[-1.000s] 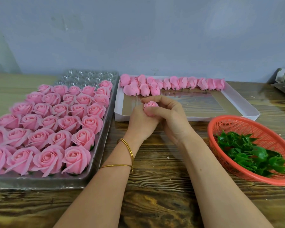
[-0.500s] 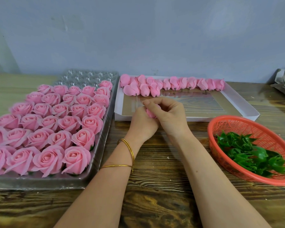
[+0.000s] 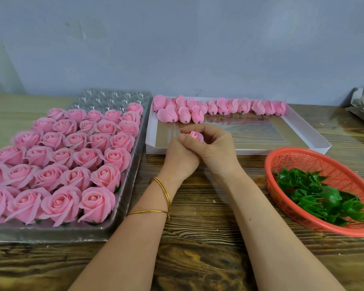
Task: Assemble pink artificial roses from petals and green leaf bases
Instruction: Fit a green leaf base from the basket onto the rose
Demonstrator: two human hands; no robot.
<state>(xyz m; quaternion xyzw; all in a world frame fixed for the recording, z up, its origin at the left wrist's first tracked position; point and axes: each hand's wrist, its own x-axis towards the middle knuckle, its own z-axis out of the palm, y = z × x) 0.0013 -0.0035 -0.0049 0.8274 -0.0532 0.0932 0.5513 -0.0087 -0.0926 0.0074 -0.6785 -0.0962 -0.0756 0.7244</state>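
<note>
A clear tray (image 3: 114, 95) is filled with finished roses (image 3: 67, 156); a white box (image 3: 315, 141) is lined with petal buds (image 3: 229, 107); green leaf bases (image 3: 324, 198) are piled in an orange basket (image 3: 315, 158). Over the box's near edge, the left hand (image 3: 181, 158) and right hand (image 3: 214, 148) are curled round one rosebud (image 3: 195, 135)

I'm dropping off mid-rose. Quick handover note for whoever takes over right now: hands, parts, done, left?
Left hand and right hand: both grip one pink bud together, above the white box's near edge; its underside is hidden.
Parts: more buds lined along the box's far side; green leaf bases in the red basket on the right.
Done: finished roses fill most of the clear tray on the left.
Left: finish this bud, seat it in the empty cells at the tray's back, then work through the remaining buds.
</note>
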